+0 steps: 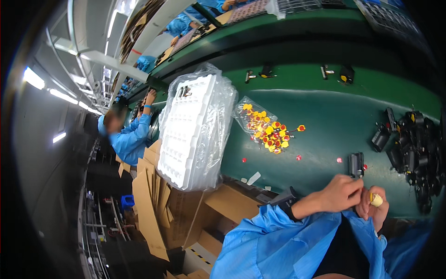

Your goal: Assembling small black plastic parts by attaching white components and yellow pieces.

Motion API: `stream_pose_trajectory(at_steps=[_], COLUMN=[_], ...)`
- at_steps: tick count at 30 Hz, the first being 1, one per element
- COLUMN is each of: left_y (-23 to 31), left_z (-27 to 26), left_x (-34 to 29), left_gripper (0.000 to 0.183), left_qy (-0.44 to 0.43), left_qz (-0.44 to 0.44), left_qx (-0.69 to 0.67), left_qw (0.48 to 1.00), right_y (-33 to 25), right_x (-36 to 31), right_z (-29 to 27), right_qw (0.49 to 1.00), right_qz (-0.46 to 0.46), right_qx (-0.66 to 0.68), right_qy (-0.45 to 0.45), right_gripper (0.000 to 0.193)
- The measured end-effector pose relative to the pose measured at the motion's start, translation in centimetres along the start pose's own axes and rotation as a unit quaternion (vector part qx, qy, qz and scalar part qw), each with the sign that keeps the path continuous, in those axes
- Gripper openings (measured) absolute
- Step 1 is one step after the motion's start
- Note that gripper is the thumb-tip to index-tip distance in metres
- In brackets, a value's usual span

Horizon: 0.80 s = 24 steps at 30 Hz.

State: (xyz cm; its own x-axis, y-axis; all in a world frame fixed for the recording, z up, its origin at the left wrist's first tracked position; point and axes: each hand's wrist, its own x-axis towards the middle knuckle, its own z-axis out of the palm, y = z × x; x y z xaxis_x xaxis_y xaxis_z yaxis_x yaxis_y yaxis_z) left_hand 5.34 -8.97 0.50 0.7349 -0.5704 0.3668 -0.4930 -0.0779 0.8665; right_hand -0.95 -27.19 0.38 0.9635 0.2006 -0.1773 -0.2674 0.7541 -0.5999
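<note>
My left hand [341, 193] and my right hand [375, 204] meet close to my body at the near edge of the green work surface [316, 174]. The fingers of both are closed and pressed together; whatever they pinch is hidden. A cream-yellow piece [376, 200] shows at the right hand's fingers, too small to name. Just beyond the left hand lies a small black housing [356, 163]. Further left is a loose heap of yellow and red round parts with thin wires [274, 135], spilling from a clear plastic bag [253, 111].
A stack of white plastic trays [188, 130] in clear wrap stands at the left. Many black housings [418, 153] are piled at the right. Several black parts [346, 73] sit on the far green strip. Cardboard boxes [232, 202] stand below. A co-worker [132, 137] in blue works at the far left.
</note>
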Motion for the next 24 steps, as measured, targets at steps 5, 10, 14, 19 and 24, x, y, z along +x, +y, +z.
stream_pose_trajectory(at_steps=[5,10,14,19,24], left_y=[0.2,-1.6,-3.5,-6.0,-2.7], left_z=[-4.3,-4.8,-2.9,-2.9,-5.6], left_x=[4.3,11.1,13.9,15.6,13.2], left_gripper=[0.016,0.015,0.017,0.023,0.032], left_qy=[-0.047,-0.160,-0.253,-0.357,-0.275], left_qz=[0.030,-0.063,-0.032,-0.100,-0.071], left_qx=[0.308,0.514,0.525,0.480,0.459], left_qw=[0.950,0.841,0.812,0.795,0.842], right_y=[-1.1,-1.8,-1.3,-0.7,-1.3], right_x=[-0.7,-1.6,-2.8,-3.3,-3.1], right_z=[-0.3,-1.7,-1.1,-1.4,-2.7], right_qw=[0.987,0.989,0.982,0.982,0.976], right_qz=[-0.106,-0.105,-0.131,-0.127,-0.120], right_qx=[-0.116,-0.059,-0.073,-0.074,-0.137], right_qy=[0.043,0.090,0.111,0.122,0.117], right_gripper=[0.025,0.016,0.016,0.014,0.013])
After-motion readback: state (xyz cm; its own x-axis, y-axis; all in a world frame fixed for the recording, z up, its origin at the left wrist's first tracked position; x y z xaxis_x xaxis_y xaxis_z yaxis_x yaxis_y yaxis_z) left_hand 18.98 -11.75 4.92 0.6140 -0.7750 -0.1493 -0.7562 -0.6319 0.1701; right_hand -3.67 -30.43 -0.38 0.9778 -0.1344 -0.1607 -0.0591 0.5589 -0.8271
